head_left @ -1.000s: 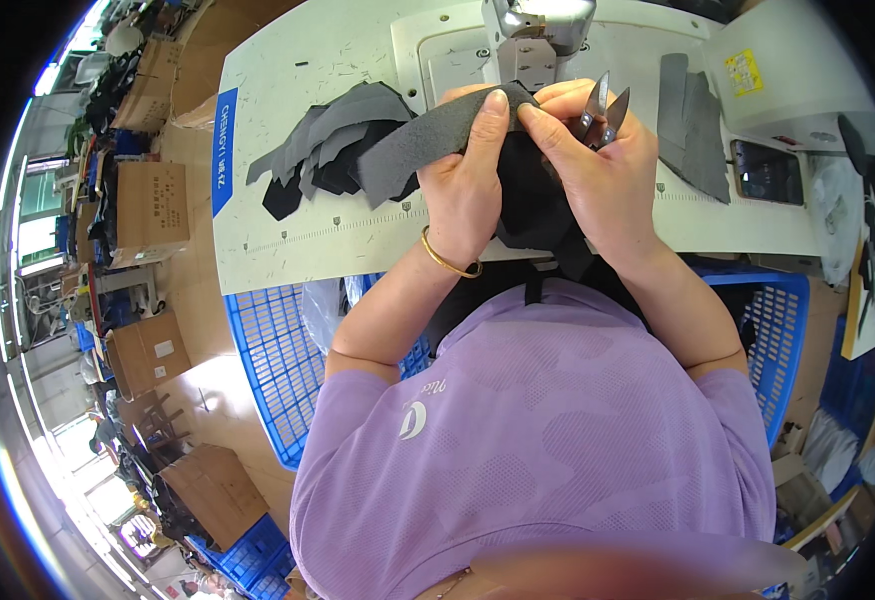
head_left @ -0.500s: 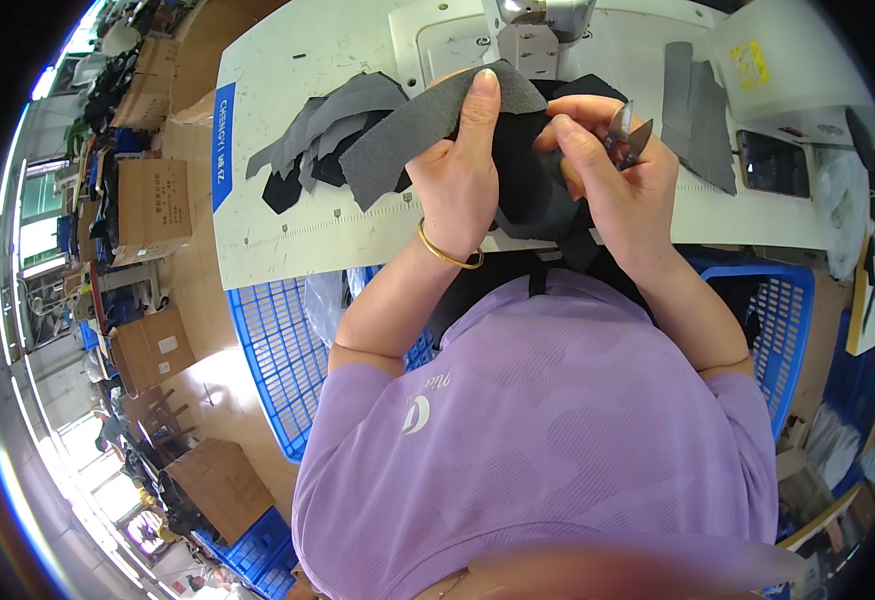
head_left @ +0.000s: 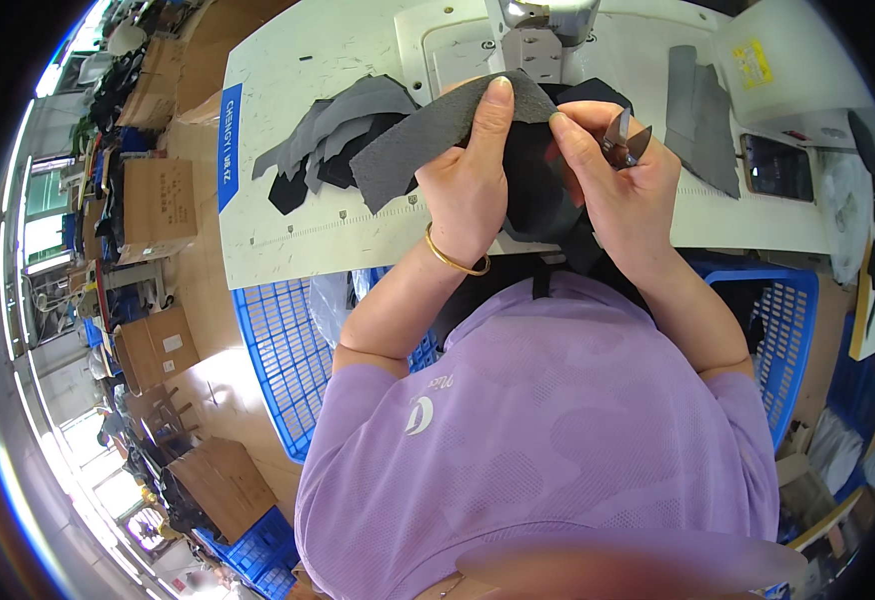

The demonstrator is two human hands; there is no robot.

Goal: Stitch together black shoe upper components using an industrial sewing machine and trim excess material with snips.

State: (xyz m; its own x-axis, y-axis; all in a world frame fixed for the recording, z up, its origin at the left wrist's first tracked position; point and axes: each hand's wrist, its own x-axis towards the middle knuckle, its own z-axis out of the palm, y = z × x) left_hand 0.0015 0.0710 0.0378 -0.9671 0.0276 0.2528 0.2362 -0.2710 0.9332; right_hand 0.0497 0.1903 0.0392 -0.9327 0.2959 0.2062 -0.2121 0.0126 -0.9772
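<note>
My left hand (head_left: 468, 190) is closed on a strip of dark grey fabric (head_left: 403, 150), thumb pressed on top and the other fingers hidden beneath. The strip's free end hangs off to the left. In my right hand (head_left: 633, 205) a pair of thread snips (head_left: 622, 148) is tucked, blades pointing up beyond the fingers. That hand's thumb and forefinger come together close to the strip's right end; whether they pinch it I cannot tell. Black fabric (head_left: 538, 195) hangs between my two hands, over the table's near edge.
Grey and black fabric pieces (head_left: 343, 125) lie piled left on the white table (head_left: 308, 245). A sewing machine (head_left: 533, 50) stands behind my hands. More grey pieces (head_left: 698, 125) and a dark phone-like device (head_left: 776, 167) lie right. Blue baskets (head_left: 283, 350) (head_left: 793, 340) flank me below the tabletop.
The right thumb and forefinger have shifted up, closer to the strip's right end. The left hand keeps its hold on the strip. The whole view has shifted slightly.
</note>
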